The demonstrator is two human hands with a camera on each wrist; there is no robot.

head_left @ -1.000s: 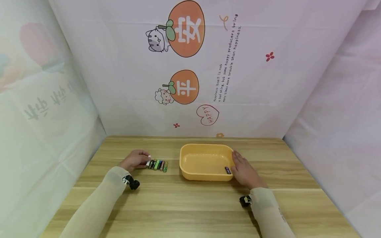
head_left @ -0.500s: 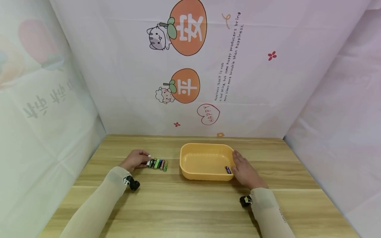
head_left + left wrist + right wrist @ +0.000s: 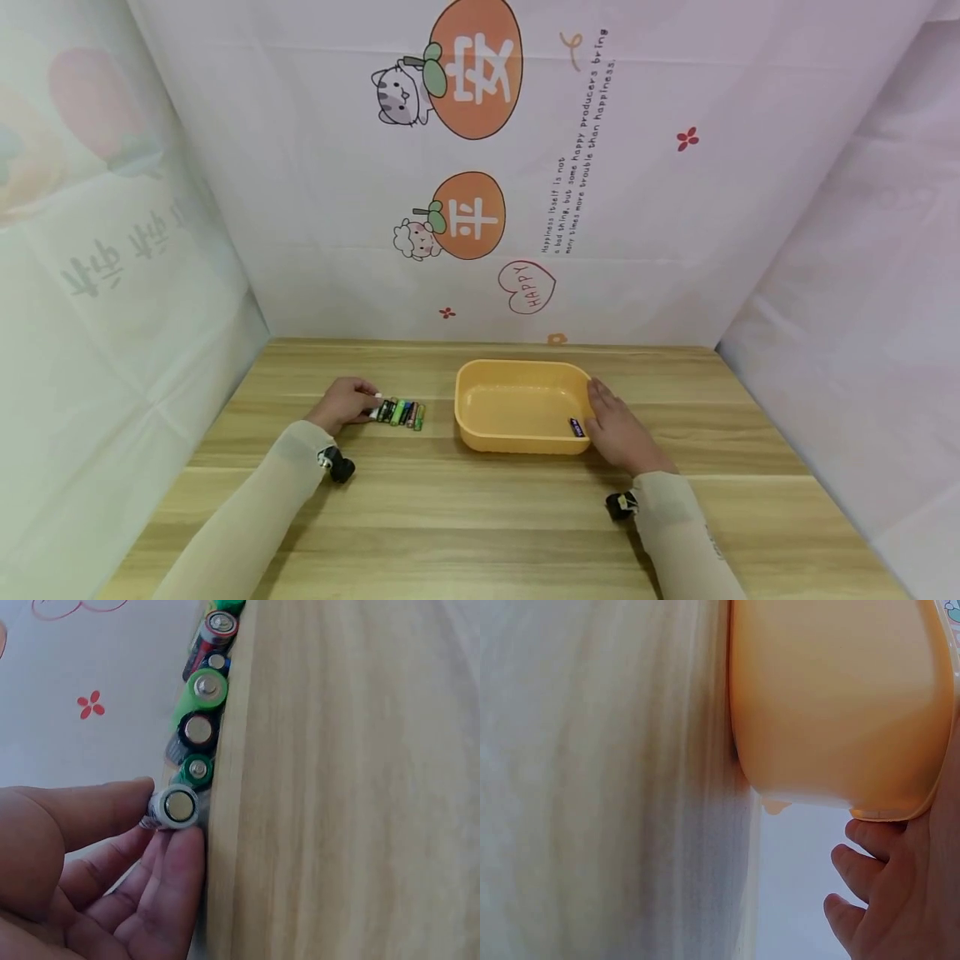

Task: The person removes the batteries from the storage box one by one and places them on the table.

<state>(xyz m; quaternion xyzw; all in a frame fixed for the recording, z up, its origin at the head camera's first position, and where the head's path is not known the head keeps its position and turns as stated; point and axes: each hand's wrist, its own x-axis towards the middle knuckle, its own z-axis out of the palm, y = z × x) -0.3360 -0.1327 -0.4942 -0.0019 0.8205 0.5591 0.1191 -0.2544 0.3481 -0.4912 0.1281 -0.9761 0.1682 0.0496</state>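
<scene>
My left hand (image 3: 345, 403) is at the left end of a row of several batteries (image 3: 398, 412) lying side by side on the table. Thumb and fingers pinch a white battery (image 3: 178, 807), its flat end facing the left wrist camera. Beside it lie a dark green battery (image 3: 197, 770), a black one (image 3: 199, 730) and a light green one (image 3: 206, 688). To the right stands a yellow plastic basin (image 3: 521, 447) with a dark purple battery (image 3: 576, 427) at its front right corner. My right hand (image 3: 621, 432) rests against the basin's right end, fingers extended along the wall.
The wooden table (image 3: 465, 525) runs back to a white printed cloth wall (image 3: 615, 292). Similar cloth hangs on the left and right sides. A strip of bare tabletop separates the battery row from the basin. A small black camera sits on each wrist.
Hardly anything differs. The left hand stays at the white battery and the right hand at the basin; the whole head view shifts slightly.
</scene>
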